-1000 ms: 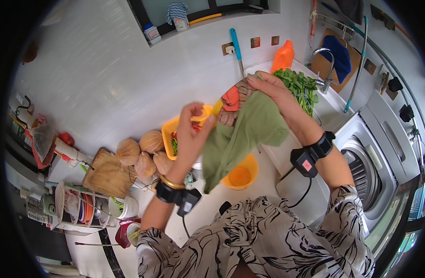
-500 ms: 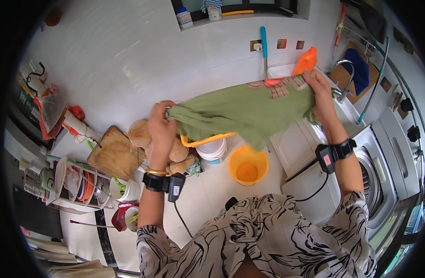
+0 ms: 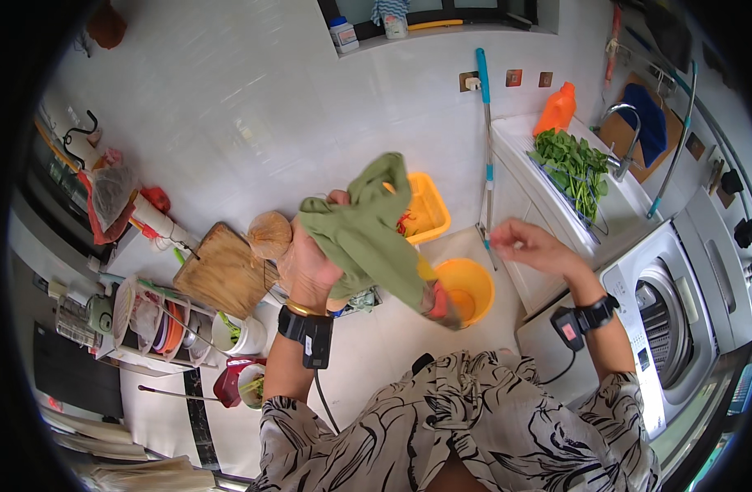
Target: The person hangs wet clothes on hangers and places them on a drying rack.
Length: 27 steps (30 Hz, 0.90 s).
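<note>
**Right hand lets go of cloth**

Stretched between both hands moments ago, the green cloth now hangs from the left hand alone, whose gripping fingers are mostly hidden by the folds. The right hand's fingers are loosely curled and empty, near the sink. Bunched left of centre, the cloth trails a blurred, patterned end rightward across the view of the orange pail. It is no longer held taut.
</note>
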Available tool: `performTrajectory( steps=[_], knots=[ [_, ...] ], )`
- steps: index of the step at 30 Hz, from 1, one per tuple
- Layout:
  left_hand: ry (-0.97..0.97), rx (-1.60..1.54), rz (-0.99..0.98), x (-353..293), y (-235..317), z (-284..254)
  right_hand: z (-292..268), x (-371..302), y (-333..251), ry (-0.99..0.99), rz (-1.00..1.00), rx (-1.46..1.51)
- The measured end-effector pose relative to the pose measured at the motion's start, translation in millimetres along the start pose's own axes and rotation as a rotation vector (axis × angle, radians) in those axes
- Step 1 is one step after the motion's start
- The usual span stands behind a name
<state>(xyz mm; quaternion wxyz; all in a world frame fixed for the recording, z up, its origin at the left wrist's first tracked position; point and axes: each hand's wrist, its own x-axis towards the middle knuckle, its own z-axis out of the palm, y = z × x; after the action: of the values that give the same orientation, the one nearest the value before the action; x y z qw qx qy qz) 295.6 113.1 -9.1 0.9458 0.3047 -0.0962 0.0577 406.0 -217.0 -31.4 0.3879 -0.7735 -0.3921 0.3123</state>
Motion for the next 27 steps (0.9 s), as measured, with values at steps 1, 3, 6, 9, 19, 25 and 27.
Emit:
performTrajectory(
  steps=[1,3,6,9,19,25,27],
  knots=[
    [-0.004,0.003,-0.01,-2,-5,5,4,18,14,0.097,-0.134,0.124],
    [-0.153,0.087,-0.121,-7,-16,19,13,40,9,0.24,-0.275,0.272],
    [-0.167,0.073,-0.136,-14,-27,29,40,77,-9,0.317,-0.32,0.516],
    [-0.17,0.034,-0.131,-21,-21,31,60,95,-17,-0.087,-0.292,0.659],
    [0.205,1.103,0.114,-50,-22,-16,54,87,-67,-0.073,-0.345,1.19],
    [0.213,0.477,-0.132,-49,-82,-17,71,90,-55,-0.192,-0.499,0.327],
    [0.291,0.35,-0.101,-41,-87,-12,49,89,-32,-0.178,-0.472,0.198]
  ],
)
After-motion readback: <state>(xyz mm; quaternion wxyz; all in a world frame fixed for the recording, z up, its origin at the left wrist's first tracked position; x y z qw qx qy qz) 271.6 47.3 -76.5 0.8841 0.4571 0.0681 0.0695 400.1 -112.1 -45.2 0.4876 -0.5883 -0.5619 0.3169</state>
